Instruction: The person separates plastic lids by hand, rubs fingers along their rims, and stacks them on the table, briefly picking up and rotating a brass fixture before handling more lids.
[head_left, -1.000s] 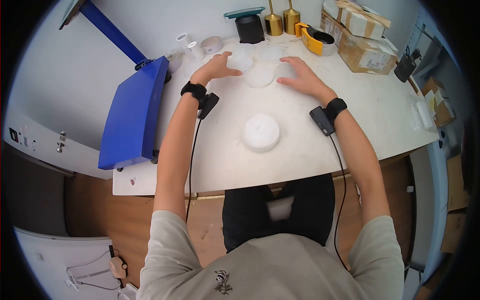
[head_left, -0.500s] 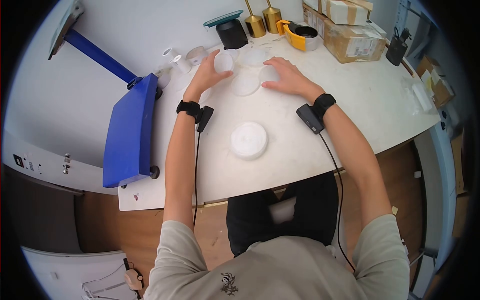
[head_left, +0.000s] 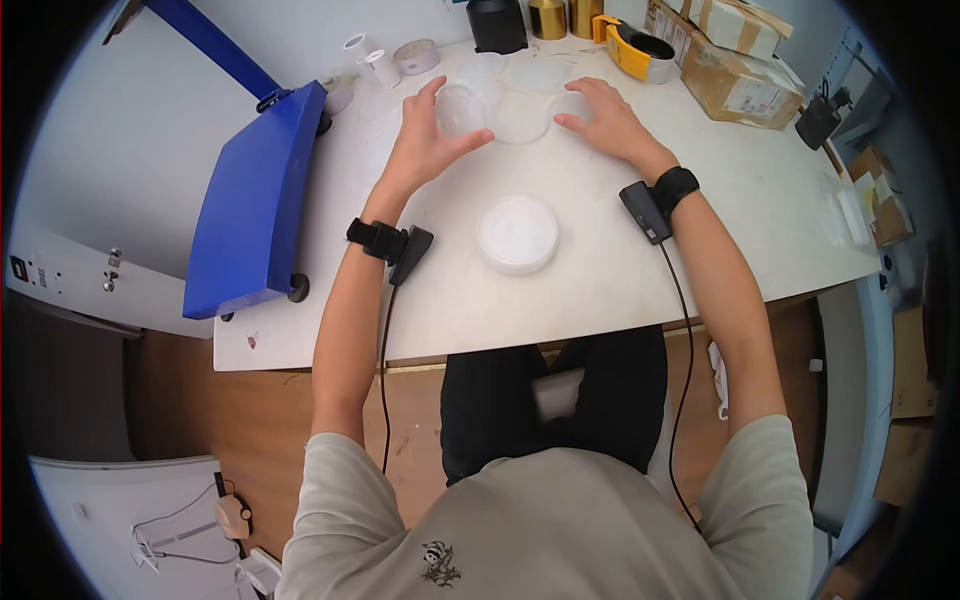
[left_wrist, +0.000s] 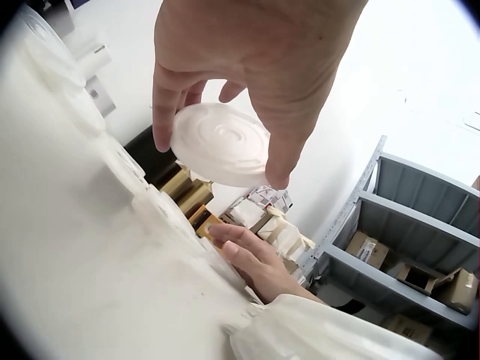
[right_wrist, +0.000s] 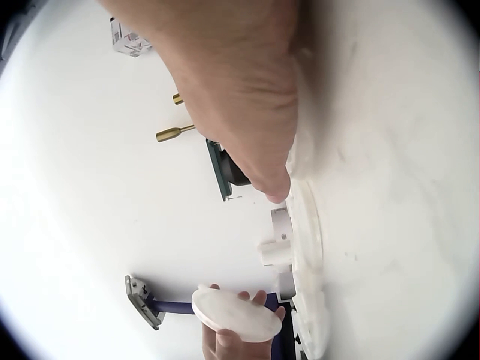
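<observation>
My left hand (head_left: 425, 140) grips a round translucent plastic lid (left_wrist: 221, 142) by its edge, thumb on one side and fingers on the other. In the left wrist view the lid hangs tilted, raised above the table, with ring-shaped ridges on its face. My right hand (head_left: 615, 125) is low at the table's far part, its thumb and fingers spread round the rim of another translucent lid (head_left: 569, 106). Part of that lid is hidden under the hand. Between the hands lies a further clear lid (head_left: 522, 122). Nearer my body stands a white round stack of lids (head_left: 517, 235).
More clear discs (head_left: 540, 74) lie at the back. White cylinders (head_left: 382, 69), a black container (head_left: 497, 26), brass-coloured pots (head_left: 548, 20) and a yellow-handled tool (head_left: 630, 50) line the wall. A blue platform scale (head_left: 255, 200) stands left, cardboard boxes (head_left: 745, 90) right.
My left hand has lifted its lid off the table and drawn it a little nearer, tilting it. The right hand stays round its lid at the far part. The head view has shifted.
</observation>
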